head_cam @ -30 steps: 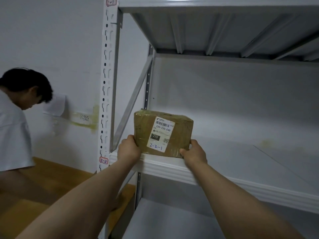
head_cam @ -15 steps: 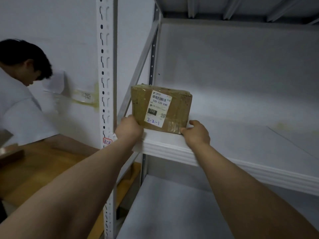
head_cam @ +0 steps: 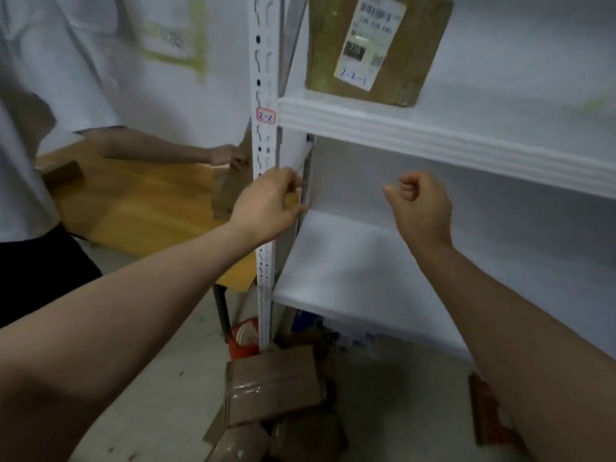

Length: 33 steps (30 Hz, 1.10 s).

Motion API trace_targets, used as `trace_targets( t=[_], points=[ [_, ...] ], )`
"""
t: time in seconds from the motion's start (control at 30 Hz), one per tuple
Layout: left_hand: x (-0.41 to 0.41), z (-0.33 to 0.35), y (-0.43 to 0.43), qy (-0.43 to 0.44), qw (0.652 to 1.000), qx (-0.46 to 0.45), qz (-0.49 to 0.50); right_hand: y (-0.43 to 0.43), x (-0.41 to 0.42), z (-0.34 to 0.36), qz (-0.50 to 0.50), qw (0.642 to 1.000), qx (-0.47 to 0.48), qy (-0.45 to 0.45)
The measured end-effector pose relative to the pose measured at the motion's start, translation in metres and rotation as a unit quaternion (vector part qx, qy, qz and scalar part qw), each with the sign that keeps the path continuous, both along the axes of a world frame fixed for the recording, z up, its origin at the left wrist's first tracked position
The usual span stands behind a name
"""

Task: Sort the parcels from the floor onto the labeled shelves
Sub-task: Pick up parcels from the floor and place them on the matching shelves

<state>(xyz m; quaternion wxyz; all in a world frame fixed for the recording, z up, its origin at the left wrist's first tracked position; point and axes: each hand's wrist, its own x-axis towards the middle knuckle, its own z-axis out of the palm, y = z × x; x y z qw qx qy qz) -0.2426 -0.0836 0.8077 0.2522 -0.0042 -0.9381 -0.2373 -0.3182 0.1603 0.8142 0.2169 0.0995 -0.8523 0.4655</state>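
White metal rack [head_cam: 265, 61] fills the right side, and a second person in a white shirt [head_cam: 66, 78] stands at its left by a wooden table [head_cam: 140, 195]. On the upper shelf [head_cam: 433, 138] stands the brown parcel [head_cam: 416, 45], label facing out. More parcels [head_cam: 270, 385] lie on the floor below. The left hand [head_cam: 266, 201] hangs before the upright, fingers loosely bent and holding nothing. The right hand [head_cam: 420, 205] is a small, empty fist. A red-framed tag [head_cam: 266, 115] reads "2-2".

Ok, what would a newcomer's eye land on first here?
The brown parcel with its white label sits at the left end of the upper shelf, beside the 2-2 tag. Below it, the left hand and right hand hold nothing, and more parcels lie piled on the floor.
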Motion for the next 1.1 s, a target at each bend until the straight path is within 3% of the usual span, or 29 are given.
trace_targets(
  t=[0.17,0.3,0.47,0.57,0.73,0.93,1.1],
  points=[
    [0.070,-0.137,-0.039,-0.249,0.968,0.008,0.020,-0.003,0.069,-0.116,0.028,0.962,0.125,-0.239],
    [0.116,-0.240,-0.051,-0.407,0.912,0.047,0.031,-0.012,0.122,-0.204,0.041,0.905,0.153,-0.396],
    [0.167,-0.320,-0.051,-0.539,0.832,0.126,0.039,-0.013,0.172,-0.295,0.032,0.815,0.161,-0.556],
    [0.178,-0.359,-0.046,-0.574,0.789,0.205,0.078,-0.008,0.183,-0.346,0.018,0.775,0.128,-0.618],
    [0.166,-0.444,-0.027,-0.574,0.760,0.280,0.122,-0.006,0.170,-0.428,0.020,0.743,0.120,-0.658],
    [0.124,-0.552,-0.041,-0.561,0.740,0.292,0.230,-0.022,0.105,-0.539,0.016,0.766,0.125,-0.631],
    [0.104,-0.643,-0.071,-0.501,0.707,0.377,0.327,-0.040,0.060,-0.628,0.011,0.792,0.077,-0.605]
  ],
)
